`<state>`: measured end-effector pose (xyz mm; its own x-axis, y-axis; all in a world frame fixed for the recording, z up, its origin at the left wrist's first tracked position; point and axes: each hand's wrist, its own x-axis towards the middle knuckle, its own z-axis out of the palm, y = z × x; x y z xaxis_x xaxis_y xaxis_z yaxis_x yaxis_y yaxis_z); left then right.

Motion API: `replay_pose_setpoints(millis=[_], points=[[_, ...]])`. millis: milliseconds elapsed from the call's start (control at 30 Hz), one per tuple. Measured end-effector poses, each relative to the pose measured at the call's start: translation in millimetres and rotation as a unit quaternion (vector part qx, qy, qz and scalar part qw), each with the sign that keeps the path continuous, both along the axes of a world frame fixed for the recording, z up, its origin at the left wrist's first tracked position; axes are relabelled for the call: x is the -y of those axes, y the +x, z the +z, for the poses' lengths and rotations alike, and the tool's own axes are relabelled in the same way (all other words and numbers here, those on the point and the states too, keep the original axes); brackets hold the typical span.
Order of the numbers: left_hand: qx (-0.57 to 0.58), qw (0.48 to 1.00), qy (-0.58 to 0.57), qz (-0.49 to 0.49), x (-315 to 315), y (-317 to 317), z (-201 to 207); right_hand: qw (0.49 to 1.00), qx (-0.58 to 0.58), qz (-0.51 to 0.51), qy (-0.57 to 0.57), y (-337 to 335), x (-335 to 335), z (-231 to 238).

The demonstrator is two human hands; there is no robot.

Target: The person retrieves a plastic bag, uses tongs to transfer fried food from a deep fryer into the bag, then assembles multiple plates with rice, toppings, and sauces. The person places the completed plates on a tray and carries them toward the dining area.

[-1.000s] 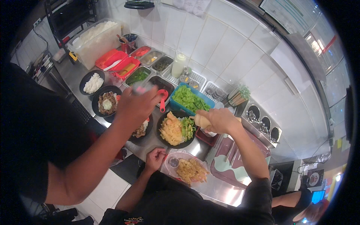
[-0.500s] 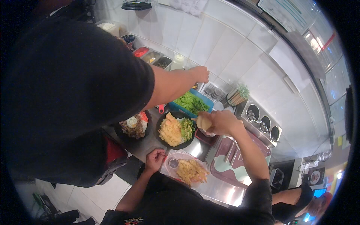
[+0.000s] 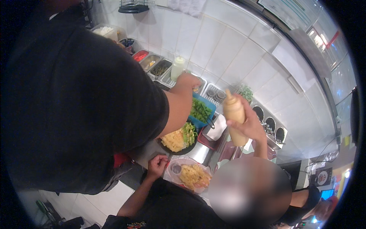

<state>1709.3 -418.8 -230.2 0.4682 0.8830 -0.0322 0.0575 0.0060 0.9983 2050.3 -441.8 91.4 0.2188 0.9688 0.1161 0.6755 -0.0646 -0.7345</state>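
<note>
My right hand (image 3: pixel 249 122) grips a squeeze bottle (image 3: pixel 235 118) of pale yellow sauce. It is held up with the nozzle on top, above the right side of the counter. My left hand (image 3: pixel 157 166) is curled closed at the left edge of a paper-lined tray (image 3: pixel 172 178); what lies in its fingers is hidden. Golden fried food (image 3: pixel 192 174) and a small cup of dark sauce (image 3: pixel 176 168) are on that tray. Beyond it stands a dark bowl (image 3: pixel 179 152) with a yellow egg-like topping (image 3: pixel 173 140) and chopped greens (image 3: pixel 189 133), partly covered by a co-worker's arm.
At left, a co-worker in black (image 3: pixel 87 103) reaches across the counter, their hand (image 3: pixel 188 81) near the metal topping pans (image 3: pixel 160 69). A blue container (image 3: pixel 209 106) holds leafy greens and dark tongs. Another squeeze bottle (image 3: pixel 177 68) and utensil holders (image 3: pixel 270 124) line the wall. A blurred patch hides the lower right.
My right hand has lifted the squeeze bottle up and right, away from the bowl. The co-worker's arm has shifted, now covering the second bowl on the left. My left hand has stayed put.
</note>
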Motion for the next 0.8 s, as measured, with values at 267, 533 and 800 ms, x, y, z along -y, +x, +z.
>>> replay_pose_setpoints(millis=[267, 533, 800], points=[[-0.031, 0.998, -0.054, 0.006, 1.4, 6.2, -0.6, 0.976, 0.041, -0.09, 0.195, 25.5, -47.5, 16.7], [-0.057, 0.998, -0.029, 0.024, 0.8, 7.0, 9.2, 0.955, 0.013, -0.161, 0.247, 36.2, -140.8, -29.7], [-0.103, 0.993, 0.049, 0.043, 1.5, 6.6, 7.3, 0.966, -0.02, -0.099, 0.236, 20.1, -253.8, -104.0]])
